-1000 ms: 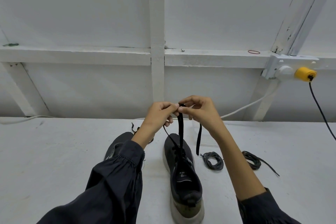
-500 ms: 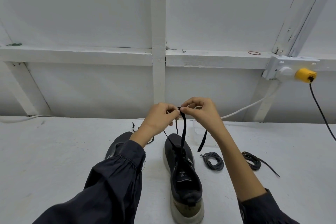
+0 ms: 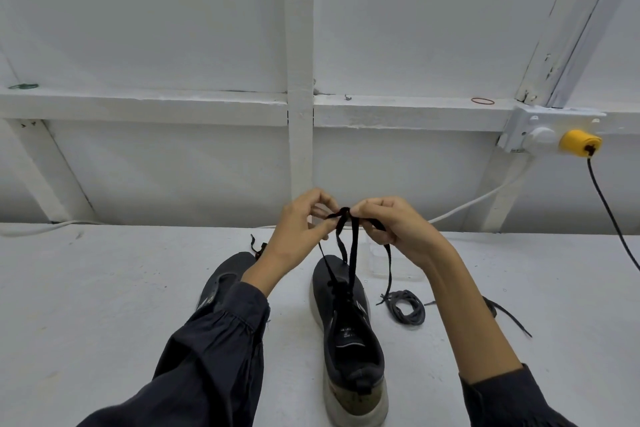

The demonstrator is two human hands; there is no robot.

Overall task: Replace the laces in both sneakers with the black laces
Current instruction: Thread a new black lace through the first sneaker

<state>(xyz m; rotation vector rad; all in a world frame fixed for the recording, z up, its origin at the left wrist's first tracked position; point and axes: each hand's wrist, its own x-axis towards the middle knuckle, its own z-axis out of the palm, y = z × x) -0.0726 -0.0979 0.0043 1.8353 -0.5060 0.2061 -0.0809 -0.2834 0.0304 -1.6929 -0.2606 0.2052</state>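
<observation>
"The tabletop (image 3: 104, 305) was white, the wall too. Where was the black lace (image 3: 351, 253)?"

"Mid-frame, rising from the centre sneaker (image 3: 349, 340). The left hand (image 3: 298, 229) and right hand (image 3: 398, 229) each pinched it, close together."

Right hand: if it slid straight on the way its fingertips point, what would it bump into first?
Probably the left hand. The right hand points across at it, both pinching the black lace above the sneaker, fingertips nearly meeting, though depth between them is unclear.
</observation>
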